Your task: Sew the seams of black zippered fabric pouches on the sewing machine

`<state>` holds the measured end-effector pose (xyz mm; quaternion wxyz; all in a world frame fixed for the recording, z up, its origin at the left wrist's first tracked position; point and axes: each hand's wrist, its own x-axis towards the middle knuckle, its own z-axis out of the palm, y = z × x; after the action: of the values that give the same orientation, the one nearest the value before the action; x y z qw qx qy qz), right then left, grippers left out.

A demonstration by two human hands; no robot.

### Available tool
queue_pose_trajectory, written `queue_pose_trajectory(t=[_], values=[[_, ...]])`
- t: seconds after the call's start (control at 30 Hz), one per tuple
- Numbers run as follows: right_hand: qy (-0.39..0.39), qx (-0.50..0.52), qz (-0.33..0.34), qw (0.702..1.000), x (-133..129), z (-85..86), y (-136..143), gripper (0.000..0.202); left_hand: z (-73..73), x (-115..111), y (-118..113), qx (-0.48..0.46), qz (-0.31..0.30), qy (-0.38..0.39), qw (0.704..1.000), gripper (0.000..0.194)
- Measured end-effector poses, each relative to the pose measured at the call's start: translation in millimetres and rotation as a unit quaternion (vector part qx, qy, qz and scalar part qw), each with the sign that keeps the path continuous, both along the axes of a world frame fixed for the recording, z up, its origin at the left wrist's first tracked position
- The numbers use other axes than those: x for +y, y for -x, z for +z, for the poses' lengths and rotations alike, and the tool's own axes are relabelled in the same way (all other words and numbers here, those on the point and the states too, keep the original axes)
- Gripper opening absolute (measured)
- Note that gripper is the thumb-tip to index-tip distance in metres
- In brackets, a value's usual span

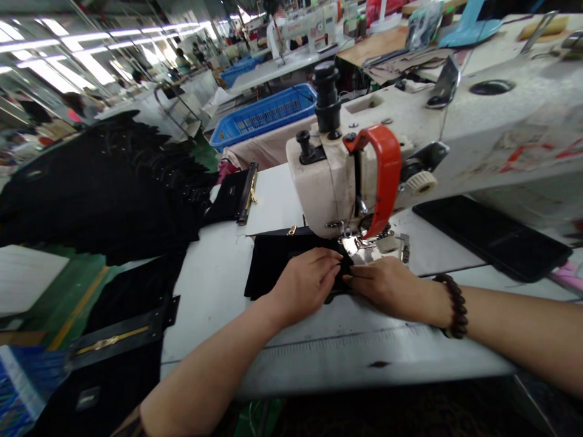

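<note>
A black fabric piece (271,261) with a gold zipper pull (292,230) at its far edge lies on the sewing machine's white bed. My left hand (310,276) rests on it, fingers bent and pressed together at its right part. Close beside, my right hand (392,285) pinches the fabric's right edge, a dark bead bracelet (450,306) on the wrist. Just beyond my fingertips is the metal presser foot (350,244), under the white machine head (323,188) with its orange guard (385,176). My fingers hide part of the fabric edge.
Another black piece with a zipper (248,194) lies left of the machine head. A big stack of black pieces (104,188) hangs over the left side. A black phone-like slab (492,237) lies at right. Behind stand a blue basket (268,115) and another sewing machine (310,30).
</note>
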<state>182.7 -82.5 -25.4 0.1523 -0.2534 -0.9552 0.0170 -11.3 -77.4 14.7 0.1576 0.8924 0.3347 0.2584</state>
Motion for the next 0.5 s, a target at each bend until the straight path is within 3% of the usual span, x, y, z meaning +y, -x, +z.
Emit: queue_pose_trajectory(t=[0.33, 0.5], values=[[0.089, -0.088, -0.033, 0.992, -12, 16.7, -6, 0.01, -22.8, -11, 8, 0.08, -0.082, -0.031, 0.993, 0.025], [0.097, -0.105, -0.019, 0.99, -12, 19.8, -8, 0.009, -26.0, -11, 9, 0.047, -0.106, -0.042, 0.992, 0.025]])
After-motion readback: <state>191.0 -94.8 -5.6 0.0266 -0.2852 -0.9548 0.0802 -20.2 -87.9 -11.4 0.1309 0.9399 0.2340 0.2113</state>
